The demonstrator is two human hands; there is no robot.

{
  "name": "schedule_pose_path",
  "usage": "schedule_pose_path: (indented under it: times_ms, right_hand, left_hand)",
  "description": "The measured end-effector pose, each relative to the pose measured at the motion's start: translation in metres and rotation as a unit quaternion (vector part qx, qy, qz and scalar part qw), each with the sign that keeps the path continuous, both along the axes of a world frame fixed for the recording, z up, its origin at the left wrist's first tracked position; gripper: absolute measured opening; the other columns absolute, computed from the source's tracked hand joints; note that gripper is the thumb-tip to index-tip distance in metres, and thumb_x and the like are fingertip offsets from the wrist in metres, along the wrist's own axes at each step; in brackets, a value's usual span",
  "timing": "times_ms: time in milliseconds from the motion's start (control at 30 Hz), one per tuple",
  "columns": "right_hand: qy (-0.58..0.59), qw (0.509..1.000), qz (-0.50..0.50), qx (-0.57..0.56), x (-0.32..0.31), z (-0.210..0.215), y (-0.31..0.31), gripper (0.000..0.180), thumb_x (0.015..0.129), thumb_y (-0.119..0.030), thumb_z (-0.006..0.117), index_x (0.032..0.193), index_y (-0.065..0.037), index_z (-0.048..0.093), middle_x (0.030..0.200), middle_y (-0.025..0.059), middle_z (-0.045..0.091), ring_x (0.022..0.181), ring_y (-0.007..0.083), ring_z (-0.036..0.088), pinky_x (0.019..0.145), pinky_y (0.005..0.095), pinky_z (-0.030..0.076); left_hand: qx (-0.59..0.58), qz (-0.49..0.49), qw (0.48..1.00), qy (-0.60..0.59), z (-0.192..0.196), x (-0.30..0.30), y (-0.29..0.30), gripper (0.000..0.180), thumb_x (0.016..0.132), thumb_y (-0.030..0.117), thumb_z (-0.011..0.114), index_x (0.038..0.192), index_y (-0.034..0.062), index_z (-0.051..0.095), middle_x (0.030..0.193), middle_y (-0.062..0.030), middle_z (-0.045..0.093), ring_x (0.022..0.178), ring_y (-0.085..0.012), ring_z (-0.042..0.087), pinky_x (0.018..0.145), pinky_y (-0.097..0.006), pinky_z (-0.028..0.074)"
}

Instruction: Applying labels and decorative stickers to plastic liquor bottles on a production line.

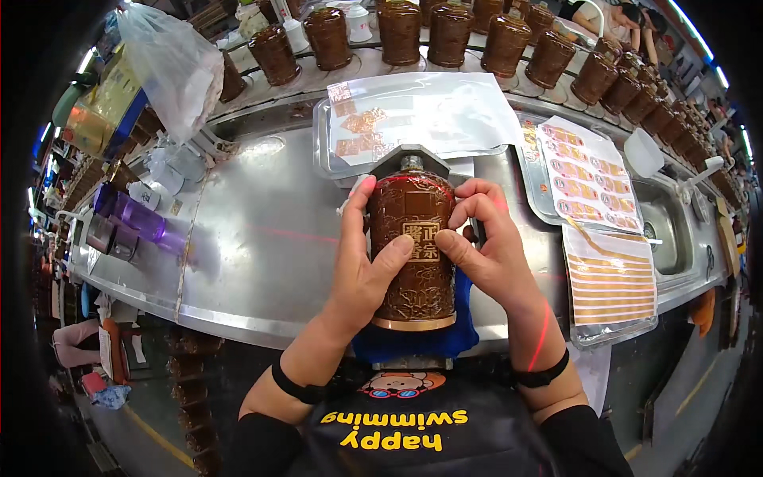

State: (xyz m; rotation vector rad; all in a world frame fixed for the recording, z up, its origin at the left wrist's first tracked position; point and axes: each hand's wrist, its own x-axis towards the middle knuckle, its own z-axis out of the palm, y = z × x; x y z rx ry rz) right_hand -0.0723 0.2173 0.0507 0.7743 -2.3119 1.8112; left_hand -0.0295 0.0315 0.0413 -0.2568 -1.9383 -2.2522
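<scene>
A brown embossed liquor bottle (413, 298) lies tilted in front of me, its neck pointing away and a gold band at its base. A square gold label (421, 241) sits on its front. My left hand (358, 266) wraps the bottle's left side, its thumb on the label's left edge. On the other side, my right hand (497, 246) holds the bottle with bent fingers, its thumb pressed at the label's right edge. Behind the neck is a dark angled rest (385, 164); a blue cloth (465, 330) lies beneath the bottle.
Beyond the bottle, a tray (322, 143) carries a clear sheet of gold labels (366, 123). At right are a sticker sheet (588, 171), gold strips (610, 278) and a sink (668, 230). Several brown bottles (397, 36) line the conveyor. A purple cup (135, 215) stands left.
</scene>
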Motion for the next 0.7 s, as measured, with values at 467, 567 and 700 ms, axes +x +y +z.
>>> schedule_pose_path:
  times_ms: [467, 567, 700]
  right_hand:
    - [0.004, 1.000, -0.009, 0.008, 0.0041, -0.0011, 0.0010, 0.026, 0.080, -0.020, 0.077, 0.091, -0.007, 0.056, 0.117, 0.0151, 0.045, 0.110, 0.0256, 0.046, 0.090, 0.0338, 0.041]
    - [0.002, 1.000, -0.010, 0.003, 0.0056, -0.0019, -0.0009, 0.028, 0.079, -0.019, 0.078, 0.091, -0.006, 0.056, 0.117, 0.0172, 0.045, 0.114, 0.0288, 0.045, 0.098, 0.0372, 0.037]
    - [0.011, 1.000, -0.007, 0.008, 0.0060, -0.0020, 0.0000, 0.029, 0.079, -0.019, 0.078, 0.091, -0.006, 0.055, 0.117, 0.0179, 0.045, 0.114, 0.0294, 0.045, 0.098, 0.0372, 0.038]
  left_hand:
    - [-0.017, -0.008, 1.000, -0.006, -0.0013, 0.0025, -0.0022, 0.079, 0.092, 0.022, 0.062, 0.149, -0.0055, 0.015, 0.147, -0.0179, 0.028, 0.136, -0.0249, 0.033, 0.113, -0.037, 0.028]
    - [0.002, -0.010, 1.000, -0.009, -0.0024, 0.0019, -0.0001, 0.080, 0.090, 0.018, 0.064, 0.149, -0.0055, 0.015, 0.148, -0.0180, 0.026, 0.137, -0.0259, 0.032, 0.113, -0.037, 0.028]
    - [-0.001, -0.009, 1.000, -0.013, -0.0025, 0.0029, -0.0004, 0.080, 0.090, 0.017, 0.064, 0.149, -0.0056, 0.015, 0.149, -0.0176, 0.025, 0.137, -0.0258, 0.032, 0.113, -0.037, 0.028]
